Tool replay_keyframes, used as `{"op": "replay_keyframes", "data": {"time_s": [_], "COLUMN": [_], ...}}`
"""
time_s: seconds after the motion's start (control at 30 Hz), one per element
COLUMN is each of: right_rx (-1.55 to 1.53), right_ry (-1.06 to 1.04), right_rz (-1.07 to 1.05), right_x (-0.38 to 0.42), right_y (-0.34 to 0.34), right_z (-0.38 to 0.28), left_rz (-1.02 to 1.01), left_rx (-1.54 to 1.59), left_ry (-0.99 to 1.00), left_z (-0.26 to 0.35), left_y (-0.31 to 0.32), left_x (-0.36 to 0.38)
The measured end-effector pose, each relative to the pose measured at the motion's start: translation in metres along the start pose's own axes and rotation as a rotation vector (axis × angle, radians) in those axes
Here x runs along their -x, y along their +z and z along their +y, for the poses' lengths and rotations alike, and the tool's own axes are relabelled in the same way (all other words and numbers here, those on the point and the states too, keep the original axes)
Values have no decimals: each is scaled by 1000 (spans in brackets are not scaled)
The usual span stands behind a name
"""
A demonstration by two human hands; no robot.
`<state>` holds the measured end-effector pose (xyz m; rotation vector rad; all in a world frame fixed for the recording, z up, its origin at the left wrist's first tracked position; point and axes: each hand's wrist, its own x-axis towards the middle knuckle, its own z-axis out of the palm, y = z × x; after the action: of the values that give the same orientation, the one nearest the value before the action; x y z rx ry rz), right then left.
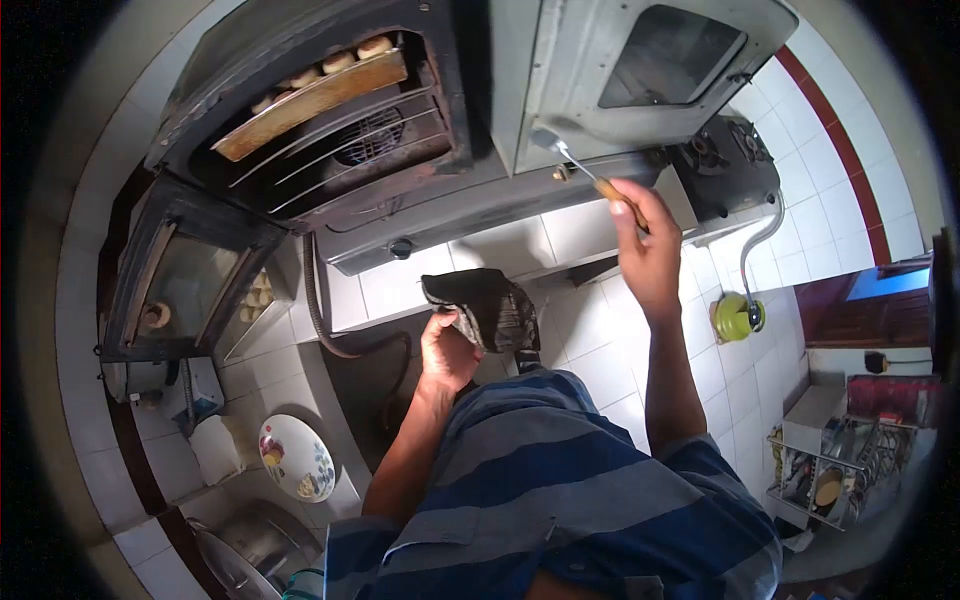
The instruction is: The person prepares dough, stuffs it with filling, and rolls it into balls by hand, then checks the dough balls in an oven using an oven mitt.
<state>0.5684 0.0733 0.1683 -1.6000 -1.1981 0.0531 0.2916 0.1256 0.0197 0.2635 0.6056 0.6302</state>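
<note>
Left hand (448, 352), its grip clenched on a dark cloth (485, 308), low in front of the striped shirt (560, 480). Right hand (650, 248), grip grasping the wooden handle of a metal-tipped tool (607, 188), tip over the lower corner of a grey windowed door (572, 65), contact unclear. To the left, oven (455, 120) with tray (312, 103) of round buns (339, 63) above a wire rack (335, 140).

held tool (606, 189): 1 | dark cloth (500, 310): 1 | floral plate (294, 446): 1
</note>
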Motion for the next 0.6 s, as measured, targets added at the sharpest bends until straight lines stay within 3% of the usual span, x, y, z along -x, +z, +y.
{"op": "replay_keyframes", "data": {"time_s": [0.27, 0.3, 0.37, 0.4, 0.53, 0.6], "right_rx": [108, 80, 42, 47, 45, 66], "right_ry": [430, 403, 406, 416, 336, 266], "right_rz": [-110, -97, -63, -82, -162, -221], "right_x": [72, 78, 92, 96, 111, 107], "right_y": [-57, -58, -54, -52, -32, -23], "right_z": [93, 101, 121, 128, 152, 165], "left_rz": [-123, -124, 83, 115, 51, 167], "left_rx": [131, 132, 355, 312, 240, 378], "left_ry": [-132, -140, -203, -122, -55, -70], "left_z": [-72, -78, -85, -87, -115, -123], "left_y": [5, 10, 27, 49, 39, 46], "left_x": [-100, -106, -114, -115, -155, -179]}}
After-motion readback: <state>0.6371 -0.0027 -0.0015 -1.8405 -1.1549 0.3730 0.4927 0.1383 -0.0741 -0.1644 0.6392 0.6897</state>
